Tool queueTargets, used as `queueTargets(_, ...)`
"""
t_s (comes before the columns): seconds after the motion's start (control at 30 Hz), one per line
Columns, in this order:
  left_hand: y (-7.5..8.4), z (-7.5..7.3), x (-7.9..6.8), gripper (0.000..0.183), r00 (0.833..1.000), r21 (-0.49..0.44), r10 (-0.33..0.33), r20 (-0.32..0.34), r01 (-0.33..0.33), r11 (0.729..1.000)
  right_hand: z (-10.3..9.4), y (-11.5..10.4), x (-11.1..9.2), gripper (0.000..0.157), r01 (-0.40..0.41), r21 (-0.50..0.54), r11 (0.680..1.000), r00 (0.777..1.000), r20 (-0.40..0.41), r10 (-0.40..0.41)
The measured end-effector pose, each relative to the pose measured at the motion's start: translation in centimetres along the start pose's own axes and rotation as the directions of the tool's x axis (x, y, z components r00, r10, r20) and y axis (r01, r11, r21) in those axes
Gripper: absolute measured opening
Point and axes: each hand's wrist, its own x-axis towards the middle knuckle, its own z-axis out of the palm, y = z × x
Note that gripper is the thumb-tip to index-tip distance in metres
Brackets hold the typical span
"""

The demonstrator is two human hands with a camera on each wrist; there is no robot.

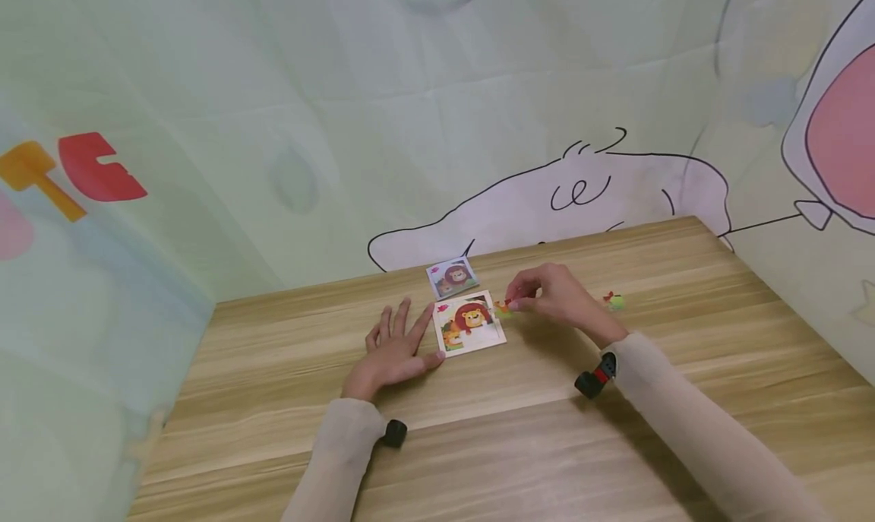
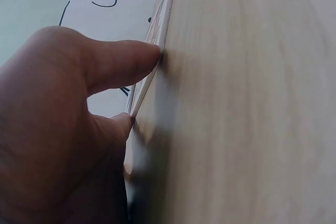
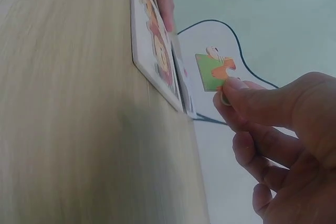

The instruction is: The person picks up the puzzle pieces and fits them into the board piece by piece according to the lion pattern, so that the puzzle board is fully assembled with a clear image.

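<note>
A jigsaw board (image 1: 470, 321) with a lion picture lies flat on the table, a pale patch at its lower right. My left hand (image 1: 395, 356) rests along its left side, fingers spread, thumb and index fingertips touching its edge. Just off the board's right side, my right hand (image 1: 555, 295) pinches a jigsaw piece (image 3: 211, 73) between thumb and index finger. This piece is green and orange, with a knobbed edge, and is held up above the table in the right wrist view.
Behind the board lies a card (image 1: 452, 278) with the same lion picture. Another green and red jigsaw piece (image 1: 616, 302) sits on the wooden table (image 1: 478, 446), right of my right hand. A printed cloth (image 1: 328, 112) hangs along the table's back and sides.
</note>
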Motion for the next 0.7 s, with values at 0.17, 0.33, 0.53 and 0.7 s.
queueTargets(0.17,0.1,-0.1,0.0,0.094,1.000,0.001,0.000,0.002,0.000,1.000,0.8,-0.4,0.4,0.005,-0.006,0.021,1.000,1.000,0.026,0.005)
queueTargets(0.33,0.3,-0.1,-0.1,0.093,1.000,0.001,-0.003,0.000,0.003,1.000,1.7,-0.8,0.6,0.004,0.003,0.040,0.999,0.999,0.047,-0.005)
queueTargets(0.53,0.3,0.0,-0.2,0.092,1.000,0.006,-0.006,-0.003,0.006,1.000,2.6,-1.2,0.8,0.005,0.009,0.059,0.998,0.998,0.067,-0.013)
queueTargets(0.7,0.2,0.0,-0.1,0.093,1.000,0.005,-0.009,-0.003,0.009,1.000,3.1,-1.6,0.9,0.006,0.012,0.075,0.997,0.996,0.090,-0.019)
